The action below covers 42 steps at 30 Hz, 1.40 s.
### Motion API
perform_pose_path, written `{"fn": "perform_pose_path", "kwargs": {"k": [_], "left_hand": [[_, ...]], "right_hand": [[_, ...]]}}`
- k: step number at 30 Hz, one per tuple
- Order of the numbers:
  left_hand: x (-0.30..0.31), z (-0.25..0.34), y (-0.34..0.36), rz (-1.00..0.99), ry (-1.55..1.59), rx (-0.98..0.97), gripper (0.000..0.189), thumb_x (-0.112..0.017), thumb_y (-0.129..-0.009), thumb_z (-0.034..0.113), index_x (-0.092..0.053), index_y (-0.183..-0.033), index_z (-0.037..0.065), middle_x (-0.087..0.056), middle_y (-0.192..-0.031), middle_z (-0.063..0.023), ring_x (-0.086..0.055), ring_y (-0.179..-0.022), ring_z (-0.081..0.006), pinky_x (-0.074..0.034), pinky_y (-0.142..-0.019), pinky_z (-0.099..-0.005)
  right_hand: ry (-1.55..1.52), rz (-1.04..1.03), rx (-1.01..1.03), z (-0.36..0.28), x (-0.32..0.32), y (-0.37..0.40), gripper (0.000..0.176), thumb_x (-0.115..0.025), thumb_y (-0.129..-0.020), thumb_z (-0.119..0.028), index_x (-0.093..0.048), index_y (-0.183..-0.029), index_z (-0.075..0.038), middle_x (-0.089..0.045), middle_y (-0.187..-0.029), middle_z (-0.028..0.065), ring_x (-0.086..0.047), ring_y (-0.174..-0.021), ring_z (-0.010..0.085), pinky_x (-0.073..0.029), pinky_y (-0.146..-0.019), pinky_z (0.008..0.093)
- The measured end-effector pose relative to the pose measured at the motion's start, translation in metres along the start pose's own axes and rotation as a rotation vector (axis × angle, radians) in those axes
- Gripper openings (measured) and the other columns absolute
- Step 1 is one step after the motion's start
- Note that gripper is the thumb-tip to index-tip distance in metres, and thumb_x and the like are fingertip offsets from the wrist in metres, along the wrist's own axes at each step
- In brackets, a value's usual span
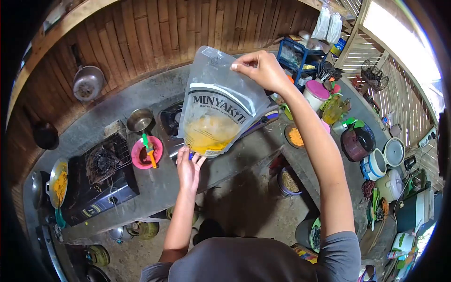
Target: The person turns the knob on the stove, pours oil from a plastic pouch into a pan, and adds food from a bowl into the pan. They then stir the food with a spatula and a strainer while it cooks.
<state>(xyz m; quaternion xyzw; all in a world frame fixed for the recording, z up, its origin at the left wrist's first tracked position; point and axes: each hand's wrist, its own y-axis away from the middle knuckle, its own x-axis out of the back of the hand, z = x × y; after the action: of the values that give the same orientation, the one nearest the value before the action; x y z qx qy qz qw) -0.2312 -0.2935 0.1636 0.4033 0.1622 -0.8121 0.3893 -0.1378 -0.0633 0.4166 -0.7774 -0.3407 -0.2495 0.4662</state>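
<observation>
A clear plastic pouch (216, 110) printed MINYAKITA, with yellow oil in its lower part, is held up over the counter, tilted slightly. My right hand (263, 70) pinches its upper right edge between thumb and fingers. Under the pouch's lower left corner, my left hand (188, 169) grips the bottom edge, its fingers partly hidden. Behind the pouch, a stove (173, 117) is partly covered. To the left are a small metal pot (140, 120) and a pink bowl (159, 146) holding a brush with an orange handle (152, 160).
At the left stand a second stove (105, 195) with a grill rack and a pan of orange food (59, 185). On the right counter are a plate of orange shreds (295, 137), a pink-lidded container (317, 90), a dark pot (357, 143) and a blue rack (300, 58).
</observation>
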Motion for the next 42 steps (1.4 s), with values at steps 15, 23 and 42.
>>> {"fn": "perform_pose_path", "kwargs": {"k": [15,23,42], "left_hand": [[-0.016,0.023,-0.121,0.085,-0.273,-0.191,0.009,-0.052,-0.096,0.020,-0.050,-0.101,0.014,-0.053,-0.108,-0.0001,-0.057,-0.097,-0.0225,-0.051,-0.082,-0.0435],[-0.036,0.017,-0.209,0.151,-0.325,-0.189,0.007,-0.050,-0.096,0.020,-0.051,-0.100,0.014,-0.054,-0.105,0.0001,-0.057,-0.095,-0.0193,-0.052,-0.078,-0.0388],[-0.108,-0.044,-0.294,0.206,-0.525,-0.220,0.008,-0.051,-0.096,0.022,-0.052,-0.098,0.015,-0.055,-0.102,-0.0001,-0.057,-0.096,-0.0147,-0.049,-0.083,-0.0387]], "right_hand": [[-0.292,-0.079,-0.042,0.150,-0.036,-0.090,0.017,-0.074,-0.077,-0.025,-0.075,-0.086,-0.011,-0.072,-0.083,0.0061,-0.065,-0.072,0.0144,-0.051,-0.073,0.0270],[-0.338,-0.066,-0.032,0.217,-0.060,-0.148,0.023,-0.072,-0.081,-0.029,-0.074,-0.092,-0.009,-0.064,-0.069,-0.0033,-0.047,-0.061,0.0019,-0.040,-0.058,0.0206],[-0.733,-0.206,-0.084,0.398,-0.073,-0.175,0.021,-0.064,-0.089,-0.015,-0.069,-0.101,0.001,-0.070,-0.097,0.0051,-0.060,-0.085,0.0075,-0.047,-0.082,0.0229]]}}
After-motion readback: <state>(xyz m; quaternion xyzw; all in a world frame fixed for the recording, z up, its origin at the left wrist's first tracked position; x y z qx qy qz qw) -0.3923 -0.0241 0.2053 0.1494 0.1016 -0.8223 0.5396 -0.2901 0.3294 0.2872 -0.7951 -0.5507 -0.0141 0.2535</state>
